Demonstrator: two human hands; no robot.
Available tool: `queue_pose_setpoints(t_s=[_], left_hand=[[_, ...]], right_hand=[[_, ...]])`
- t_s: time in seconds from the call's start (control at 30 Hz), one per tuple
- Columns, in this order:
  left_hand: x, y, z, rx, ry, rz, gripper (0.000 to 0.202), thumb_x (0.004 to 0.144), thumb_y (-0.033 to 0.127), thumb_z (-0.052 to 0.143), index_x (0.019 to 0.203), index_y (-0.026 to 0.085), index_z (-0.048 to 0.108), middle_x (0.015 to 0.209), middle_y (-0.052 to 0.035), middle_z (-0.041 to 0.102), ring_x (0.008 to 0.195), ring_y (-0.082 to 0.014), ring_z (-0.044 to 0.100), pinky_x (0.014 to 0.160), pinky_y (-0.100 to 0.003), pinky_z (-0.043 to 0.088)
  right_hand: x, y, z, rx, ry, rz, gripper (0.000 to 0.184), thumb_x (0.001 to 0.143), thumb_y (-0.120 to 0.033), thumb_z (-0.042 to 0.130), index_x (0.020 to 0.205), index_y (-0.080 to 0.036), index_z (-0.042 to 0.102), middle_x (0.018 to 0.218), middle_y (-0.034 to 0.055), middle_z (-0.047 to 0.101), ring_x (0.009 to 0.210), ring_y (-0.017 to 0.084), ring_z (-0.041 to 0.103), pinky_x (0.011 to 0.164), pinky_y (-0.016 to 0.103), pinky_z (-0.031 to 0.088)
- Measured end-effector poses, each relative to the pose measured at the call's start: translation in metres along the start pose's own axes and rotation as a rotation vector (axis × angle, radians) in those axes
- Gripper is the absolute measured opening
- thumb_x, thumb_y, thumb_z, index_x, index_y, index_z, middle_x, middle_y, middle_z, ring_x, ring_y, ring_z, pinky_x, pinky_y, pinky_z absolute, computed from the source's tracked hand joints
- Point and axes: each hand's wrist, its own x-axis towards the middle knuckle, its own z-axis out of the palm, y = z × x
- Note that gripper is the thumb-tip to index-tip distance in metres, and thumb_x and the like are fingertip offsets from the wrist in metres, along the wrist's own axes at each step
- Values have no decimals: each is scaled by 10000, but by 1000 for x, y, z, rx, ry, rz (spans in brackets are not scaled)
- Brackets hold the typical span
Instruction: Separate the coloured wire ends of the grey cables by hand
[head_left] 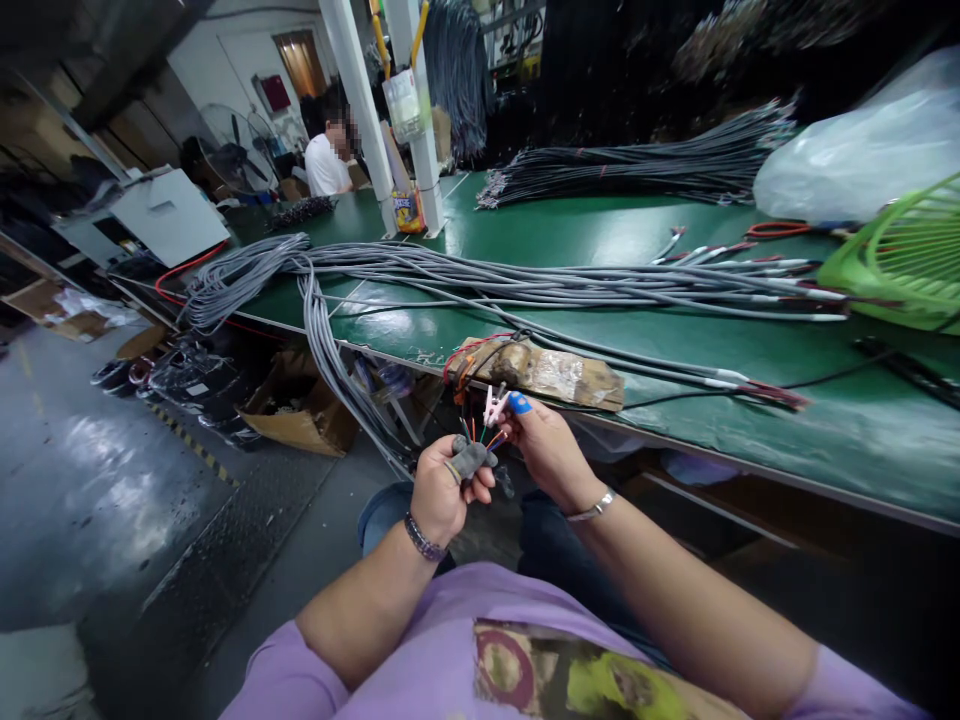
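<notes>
My left hand (pixel 442 488) is closed around the end of a grey cable (pixel 471 458), from which several thin coloured wires (pixel 480 433) fan upward. My right hand (pixel 546 445) pinches the tips of these wires, with a blue cover on one fingertip (pixel 519 404) and a small pale clip-like piece (pixel 495 405) at the fingers. Both hands are held above my lap, just in front of the edge of the green table (pixel 585 240). A bracelet sits on each wrist.
A long bundle of grey cables (pixel 480 275) lies across the table and droops over its front edge. A taped wooden block (pixel 555 372) sits at the near edge. A green basket (pixel 900 255), a plastic bag (pixel 862 150), cardboard boxes (pixel 300 410) below, and a seated person (pixel 326 160) beyond.
</notes>
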Motion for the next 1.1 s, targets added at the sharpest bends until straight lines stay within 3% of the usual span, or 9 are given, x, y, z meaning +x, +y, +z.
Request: queue_pose_setpoints(t_s=[0.07, 0.23, 0.43, 0.67, 0.87, 1.1], left_hand=[[1, 0, 1, -5, 3, 8, 218, 693, 326, 688, 652, 125, 614, 493, -6, 612, 331, -67, 507, 317, -155, 222], [6, 0, 5, -19, 17, 20, 195, 667, 302, 682, 637, 129, 597, 490, -4, 612, 324, -70, 505, 314, -155, 219], [11, -3, 5, 12, 41, -2, 165, 657, 274, 655, 620, 134, 577, 482, -5, 606, 320, -71, 499, 314, -157, 218], [10, -2, 2, 22, 45, -1, 209, 658, 316, 674, 645, 127, 585, 487, -4, 600, 323, -68, 492, 321, -163, 214], [1, -7, -5, 49, 32, -23, 258, 662, 351, 691, 615, 140, 552, 480, -5, 599, 320, -73, 494, 320, -170, 204], [-5, -14, -10, 176, 31, -36, 245, 675, 351, 667, 607, 145, 553, 487, -10, 607, 325, -77, 502, 322, -178, 211]], right_hand=[[0, 3, -1, -23, -4, -25, 397, 719, -564, 677, 710, -168, 655, 646, -1, 597, 554, 88, 482, 531, 213, 411], [3, 1, 4, 222, -185, 235, 417, 699, -588, 687, 738, -173, 659, 584, -7, 571, 525, 113, 492, 519, 251, 441], [8, 1, 11, 329, -84, 213, 341, 698, -499, 738, 666, -171, 649, 588, -12, 586, 534, 99, 492, 540, 229, 454], [3, 3, 5, 310, -154, 285, 413, 769, -595, 615, 719, -185, 636, 620, -2, 609, 541, 106, 524, 537, 238, 461], [-9, -5, -7, 205, -297, 415, 375, 718, -538, 696, 798, -173, 676, 790, 33, 676, 653, 119, 585, 644, 266, 481], [-23, -17, -3, -160, -359, 303, 283, 605, -340, 815, 780, -151, 698, 724, 11, 642, 642, 109, 535, 611, 249, 403]])
